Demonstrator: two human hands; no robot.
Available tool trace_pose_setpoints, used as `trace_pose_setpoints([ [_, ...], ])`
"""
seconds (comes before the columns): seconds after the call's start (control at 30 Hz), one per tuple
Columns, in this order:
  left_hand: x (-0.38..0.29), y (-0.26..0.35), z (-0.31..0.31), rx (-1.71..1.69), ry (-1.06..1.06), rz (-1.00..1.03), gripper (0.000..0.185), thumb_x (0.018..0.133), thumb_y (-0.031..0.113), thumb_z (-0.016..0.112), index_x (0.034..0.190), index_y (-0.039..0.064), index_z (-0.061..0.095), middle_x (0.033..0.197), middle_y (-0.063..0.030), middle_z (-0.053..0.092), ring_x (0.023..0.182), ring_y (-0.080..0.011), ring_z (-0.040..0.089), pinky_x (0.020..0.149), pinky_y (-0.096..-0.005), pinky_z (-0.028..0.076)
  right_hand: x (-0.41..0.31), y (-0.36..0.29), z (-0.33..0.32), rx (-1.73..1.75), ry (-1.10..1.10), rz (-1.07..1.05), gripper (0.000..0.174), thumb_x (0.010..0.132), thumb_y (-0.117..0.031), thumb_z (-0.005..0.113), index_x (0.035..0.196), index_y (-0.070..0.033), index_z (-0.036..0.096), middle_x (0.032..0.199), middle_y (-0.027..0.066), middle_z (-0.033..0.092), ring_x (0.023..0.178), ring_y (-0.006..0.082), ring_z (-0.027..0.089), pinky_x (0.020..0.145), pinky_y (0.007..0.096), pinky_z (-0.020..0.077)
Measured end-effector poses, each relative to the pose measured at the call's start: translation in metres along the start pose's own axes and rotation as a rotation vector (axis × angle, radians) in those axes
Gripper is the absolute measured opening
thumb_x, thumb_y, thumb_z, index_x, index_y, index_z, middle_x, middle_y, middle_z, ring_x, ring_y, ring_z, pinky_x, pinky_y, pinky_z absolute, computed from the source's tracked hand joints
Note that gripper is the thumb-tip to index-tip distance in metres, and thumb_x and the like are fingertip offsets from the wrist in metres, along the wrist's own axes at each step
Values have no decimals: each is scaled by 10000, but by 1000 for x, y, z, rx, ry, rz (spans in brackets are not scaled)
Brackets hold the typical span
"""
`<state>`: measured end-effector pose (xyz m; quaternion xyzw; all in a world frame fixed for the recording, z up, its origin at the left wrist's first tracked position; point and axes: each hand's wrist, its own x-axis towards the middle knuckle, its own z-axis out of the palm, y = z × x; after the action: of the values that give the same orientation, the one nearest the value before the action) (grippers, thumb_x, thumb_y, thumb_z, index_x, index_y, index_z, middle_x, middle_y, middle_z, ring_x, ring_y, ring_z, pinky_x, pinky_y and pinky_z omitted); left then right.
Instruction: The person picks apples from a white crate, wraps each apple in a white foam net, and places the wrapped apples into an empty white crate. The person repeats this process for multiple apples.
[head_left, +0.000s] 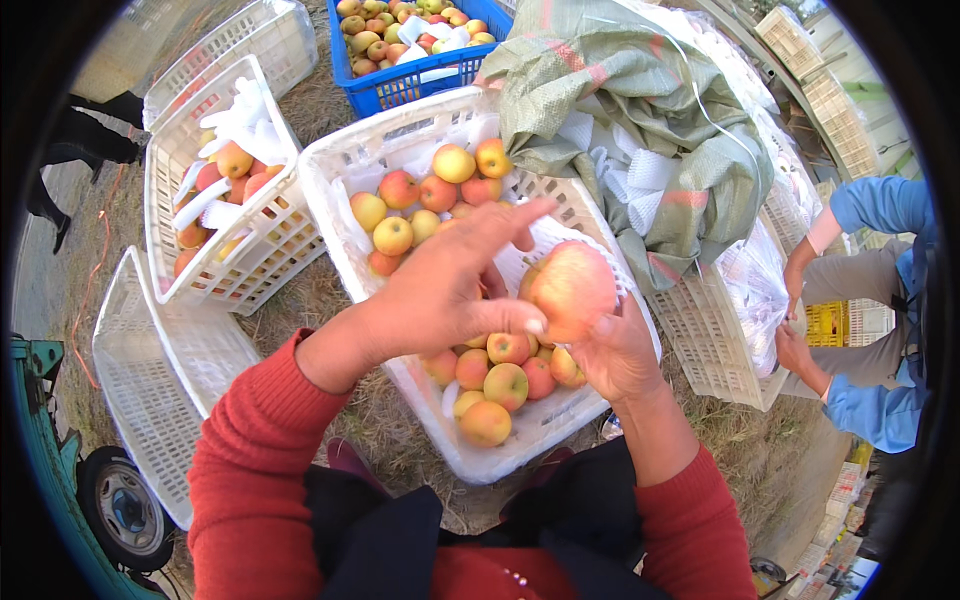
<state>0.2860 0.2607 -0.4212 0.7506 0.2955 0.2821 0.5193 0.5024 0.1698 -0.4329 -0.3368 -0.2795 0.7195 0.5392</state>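
Observation:
In my right hand (624, 354) is a large pink-and-yellow apple (574, 289), its stem end turned to the left. A white foam net sleeve (621, 271) lies behind the apple and along its right side. My left hand (442, 289) hovers left of the apple, fingers spread and holding nothing. Its thumb tip overlaps the apple's lower left edge; I cannot tell whether they touch. Below both hands stands a white plastic crate (480, 466) with a pale liner. Red-and-yellow apples (506, 386) lie inside it at both ends, and my hands hide part of its middle.
A woven sack (622, 82) with foam nets (646, 180) covers the crate's far right. Beyond are a blue apple crate (416, 88) and, leftward, a white apple crate (225, 274). At right, a blue-sleeved person (870, 214) handles a clear bag (754, 292). A wheel (124, 510) stands lower left.

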Motion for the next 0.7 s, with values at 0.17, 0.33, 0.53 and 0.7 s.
trace_pose_setpoints([
  [0.17,9,-7,10,-832,89,-522,503,1040,482,386,1278,55,505,992,-52,607,781,-137,655,608,-254,512,-12,9,-11,481,-77,-40,1024,668,-437,848,1489,-133,318,1474,159,411,1383,354,397,1079,591,418],
  [0.33,3,-14,57,-1371,-276,-539,540,1029,416,463,1405,29,464,1436,-119,505,1302,-253,512,1103,-414,419,-10,18,-24,419,49,13,1062,556,-472,814,1433,-48,392,1419,154,478,1329,336,466,1129,521,368],
  [0.53,1,-20,47,-1302,-180,-384,442,1037,297,485,1387,27,483,1394,-122,539,1266,-244,547,1082,-392,446,-2,8,-15,271,-131,66,1156,511,-497,817,1446,10,364,1433,182,463,1323,325,477,1137,490,361],
  [0.7,8,-23,48,-1284,2,-474,399,1026,260,518,1344,19,518,1340,-131,579,1216,-249,587,1053,-386,477,3,4,2,158,-75,40,1139,548,-497,819,1455,0,342,1437,161,449,1321,315,477,1134,467,371],
])
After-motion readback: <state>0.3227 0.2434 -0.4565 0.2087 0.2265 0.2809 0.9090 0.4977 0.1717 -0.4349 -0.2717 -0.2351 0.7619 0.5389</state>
